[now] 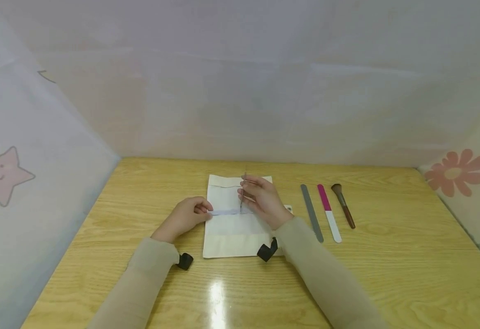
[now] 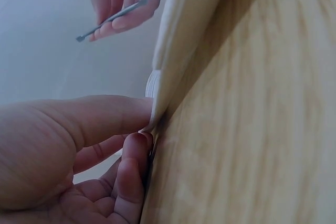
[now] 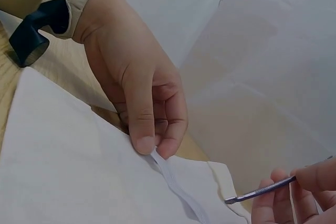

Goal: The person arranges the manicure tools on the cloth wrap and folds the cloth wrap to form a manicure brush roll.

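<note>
A white cloth pouch [image 1: 233, 244] lies unfolded on the table, with a pale elastic strip [image 1: 225, 212] running across its middle. My left hand [image 1: 184, 218] pinches the pouch's left edge at the end of that strip, thumb on top, as the left wrist view shows. In my right hand [image 1: 266, 204] is a slim metal cuticle pusher [image 3: 265, 189], held between thumb and fingers over the pouch. Its flat tip [image 2: 80, 39] points down toward the strip in the head view; whether it touches the cloth I cannot tell.
To the right of the pouch lie a grey nail file [image 1: 312, 212], a pink and white nail file [image 1: 329, 213] and a makeup brush [image 1: 344, 206], side by side. A small white tag [image 1: 289, 209] sticks out by my right wrist. Patterned cloth walls [image 1: 240, 91] surround the wooden table [image 1: 408, 256].
</note>
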Motion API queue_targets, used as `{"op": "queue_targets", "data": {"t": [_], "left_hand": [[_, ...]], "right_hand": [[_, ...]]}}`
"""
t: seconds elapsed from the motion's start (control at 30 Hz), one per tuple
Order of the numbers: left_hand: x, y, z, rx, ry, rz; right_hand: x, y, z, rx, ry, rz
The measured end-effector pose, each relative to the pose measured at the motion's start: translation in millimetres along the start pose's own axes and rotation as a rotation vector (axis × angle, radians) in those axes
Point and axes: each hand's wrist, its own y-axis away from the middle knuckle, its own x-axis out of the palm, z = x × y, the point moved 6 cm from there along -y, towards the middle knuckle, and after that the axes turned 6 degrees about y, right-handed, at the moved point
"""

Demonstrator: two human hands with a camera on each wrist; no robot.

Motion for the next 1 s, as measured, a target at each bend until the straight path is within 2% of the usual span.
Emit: {"op": "queue_targets", "data": {"t": [0.3,0.57,0.77,1.0], "left_hand": [[-0.5,-1.6,0.3,0.023,-0.015,0.013],[-0.9,-2.1,-0.1,0.036,-0.012,0.017],[-1.5,-1.3,-0.8,0.049,-0.016,0.018],[-1.2,-0.4,-2.0,0.064,-0.002,0.025]], "right_hand": [[14.3,-23.1,-11.0,0.002,-0.052,-0.026],[25.8,-38.6,-22.4,-0.003,-0.106,-0.081],[34.6,-40.8,-30.8,0.026,-0.057,-0.123],[43.4,-38.1,-33.4,-0.017,0.100,-0.145]]}}
